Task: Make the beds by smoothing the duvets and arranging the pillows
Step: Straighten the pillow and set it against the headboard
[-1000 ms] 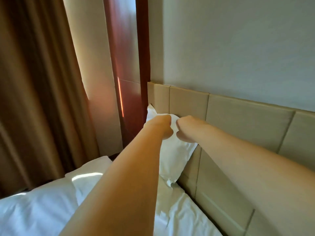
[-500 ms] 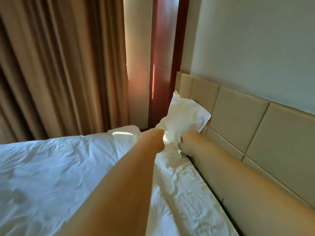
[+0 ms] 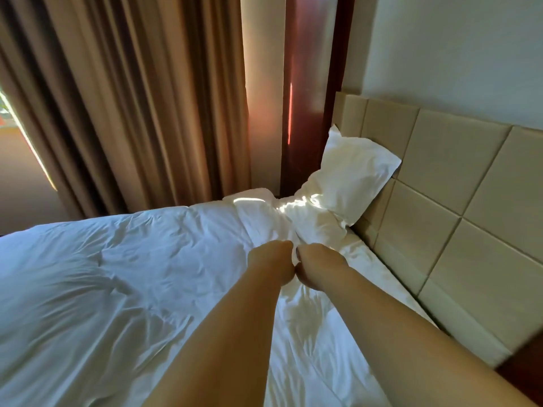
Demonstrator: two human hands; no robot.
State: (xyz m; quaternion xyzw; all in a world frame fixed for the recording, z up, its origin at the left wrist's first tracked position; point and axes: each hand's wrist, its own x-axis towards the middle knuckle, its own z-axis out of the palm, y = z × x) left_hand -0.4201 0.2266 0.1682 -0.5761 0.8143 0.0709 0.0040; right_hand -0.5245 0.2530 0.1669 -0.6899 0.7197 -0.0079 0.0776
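Your two bare arms reach forward over a bed toward its head end. Your left hand (image 3: 271, 264) and your right hand (image 3: 318, 267) sit side by side, knuckles nearly touching, both curled into loose fists with the fingers turned down into the white bedding. The fingers themselves are hidden under the hands, so it is not possible to tell for certain whether they pinch the fabric or only press on it. Beneath them a white duvet (image 3: 117, 277) covers the bed, wrinkled in soft folds, with a bunched ridge of cloth running from your hands up toward the far corner at the head of the bed. In that far corner one white pillow (image 3: 352, 177) stands tilted, leaning back against the headboard (image 3: 440, 201), which is padded in beige square panels and runs along the right side of the view. The pillow's lower edge rests on the rumpled bedding, and a bright strip of sunlight falls across that spot. Your hands are near the pillow but apart from it. Beyond the far edge of the bed hang long brown curtains (image 3: 132, 98), and next to them stands a dark red wooden panel (image 3: 308, 83) beside a pale wall (image 3: 455, 48).
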